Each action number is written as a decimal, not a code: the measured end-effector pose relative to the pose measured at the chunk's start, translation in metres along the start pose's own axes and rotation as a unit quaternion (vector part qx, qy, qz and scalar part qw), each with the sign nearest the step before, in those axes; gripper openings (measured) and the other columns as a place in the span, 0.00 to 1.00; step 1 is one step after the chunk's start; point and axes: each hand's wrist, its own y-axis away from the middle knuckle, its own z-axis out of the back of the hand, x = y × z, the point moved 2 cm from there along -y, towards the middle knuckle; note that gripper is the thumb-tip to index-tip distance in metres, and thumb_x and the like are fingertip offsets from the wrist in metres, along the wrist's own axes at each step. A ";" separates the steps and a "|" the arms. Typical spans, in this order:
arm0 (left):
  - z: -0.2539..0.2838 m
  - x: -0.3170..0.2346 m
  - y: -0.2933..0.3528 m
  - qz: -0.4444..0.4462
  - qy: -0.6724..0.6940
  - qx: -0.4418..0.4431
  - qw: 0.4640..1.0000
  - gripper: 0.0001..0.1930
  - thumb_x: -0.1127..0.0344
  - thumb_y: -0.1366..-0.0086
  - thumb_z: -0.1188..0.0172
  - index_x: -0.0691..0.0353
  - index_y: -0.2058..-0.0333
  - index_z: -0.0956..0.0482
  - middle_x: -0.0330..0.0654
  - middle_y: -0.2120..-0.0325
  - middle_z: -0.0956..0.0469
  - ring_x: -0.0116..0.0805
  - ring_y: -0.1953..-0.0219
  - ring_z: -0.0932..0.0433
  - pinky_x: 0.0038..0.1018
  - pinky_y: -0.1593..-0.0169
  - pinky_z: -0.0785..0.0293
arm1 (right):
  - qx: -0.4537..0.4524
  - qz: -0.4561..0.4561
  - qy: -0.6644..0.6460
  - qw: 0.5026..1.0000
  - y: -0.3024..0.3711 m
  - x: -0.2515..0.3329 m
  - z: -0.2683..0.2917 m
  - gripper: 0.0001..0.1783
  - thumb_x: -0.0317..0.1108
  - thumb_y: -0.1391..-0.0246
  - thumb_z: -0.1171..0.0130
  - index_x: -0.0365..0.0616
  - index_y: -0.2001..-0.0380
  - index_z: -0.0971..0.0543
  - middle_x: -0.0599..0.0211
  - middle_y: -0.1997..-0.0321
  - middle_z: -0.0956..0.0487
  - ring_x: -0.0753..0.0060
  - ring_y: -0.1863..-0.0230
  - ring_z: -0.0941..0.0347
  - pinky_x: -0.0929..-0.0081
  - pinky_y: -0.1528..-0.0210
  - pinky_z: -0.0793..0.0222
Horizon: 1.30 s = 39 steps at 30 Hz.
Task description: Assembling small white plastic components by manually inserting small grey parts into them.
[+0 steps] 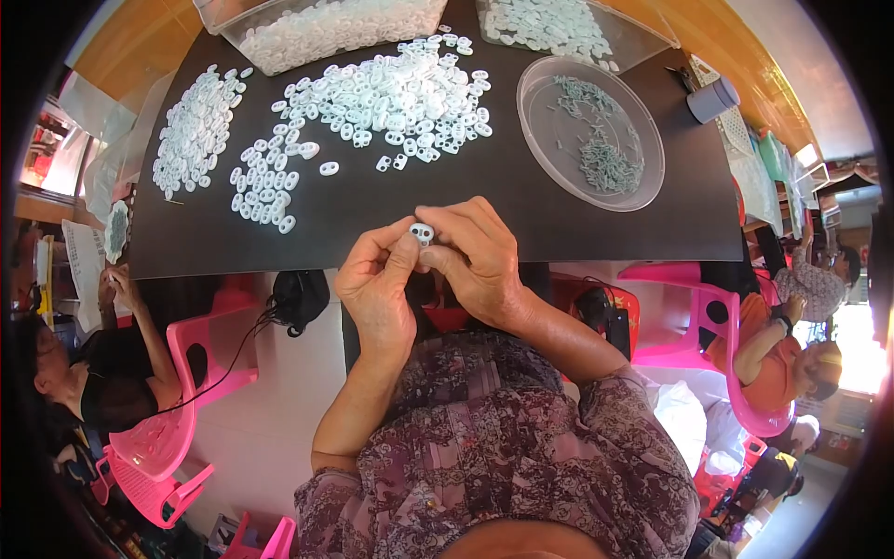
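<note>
Just over the table's near edge, both my hands meet at a small white oval plastic piece with two dark holes (422,231). My left hand (380,303) pinches it from the left with thumb and forefinger. From the other side, the curled fingers and thumb of my right hand (484,265) press on it; whether they hold another small part is hidden. Beyond my hands lies a large heap of similar white pieces (396,93). A smaller cluster (265,186) is scattered to its left. Small grey-green spring-like parts (610,168) fill some of a round clear tray (524,130) at right.
Clear bins of white parts (345,37) stand along the far side of the dark table (596,238). Another white pile (196,130) lies far left. A grey cylinder (713,100) is at the right edge. Pink chairs (191,373) and seated people flank me.
</note>
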 end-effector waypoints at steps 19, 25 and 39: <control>0.007 0.008 0.005 -0.105 -0.023 0.021 0.994 0.11 0.69 0.38 0.41 0.71 0.60 0.23 0.39 0.66 0.23 0.22 0.65 0.28 0.18 0.58 0.32 | -0.027 0.020 -0.065 0.997 0.008 0.002 -0.007 0.17 0.21 0.61 0.35 0.36 0.63 0.23 0.62 0.68 0.22 0.70 0.71 0.31 0.77 0.69 0.34; 0.006 0.010 0.006 -0.100 -0.011 -0.001 0.995 0.10 0.68 0.37 0.43 0.71 0.62 0.24 0.39 0.67 0.25 0.22 0.66 0.29 0.18 0.58 0.32 | -0.058 0.045 -0.059 0.996 0.008 0.002 -0.014 0.17 0.20 0.62 0.37 0.35 0.63 0.24 0.60 0.68 0.25 0.65 0.71 0.32 0.73 0.71 0.34; 0.002 0.007 0.016 -0.132 -0.028 0.004 0.991 0.10 0.68 0.34 0.47 0.70 0.60 0.26 0.37 0.68 0.28 0.21 0.66 0.31 0.19 0.58 0.33 | -0.086 0.097 -0.045 0.991 0.007 0.009 -0.015 0.15 0.24 0.57 0.37 0.35 0.63 0.26 0.59 0.70 0.27 0.64 0.72 0.33 0.74 0.72 0.36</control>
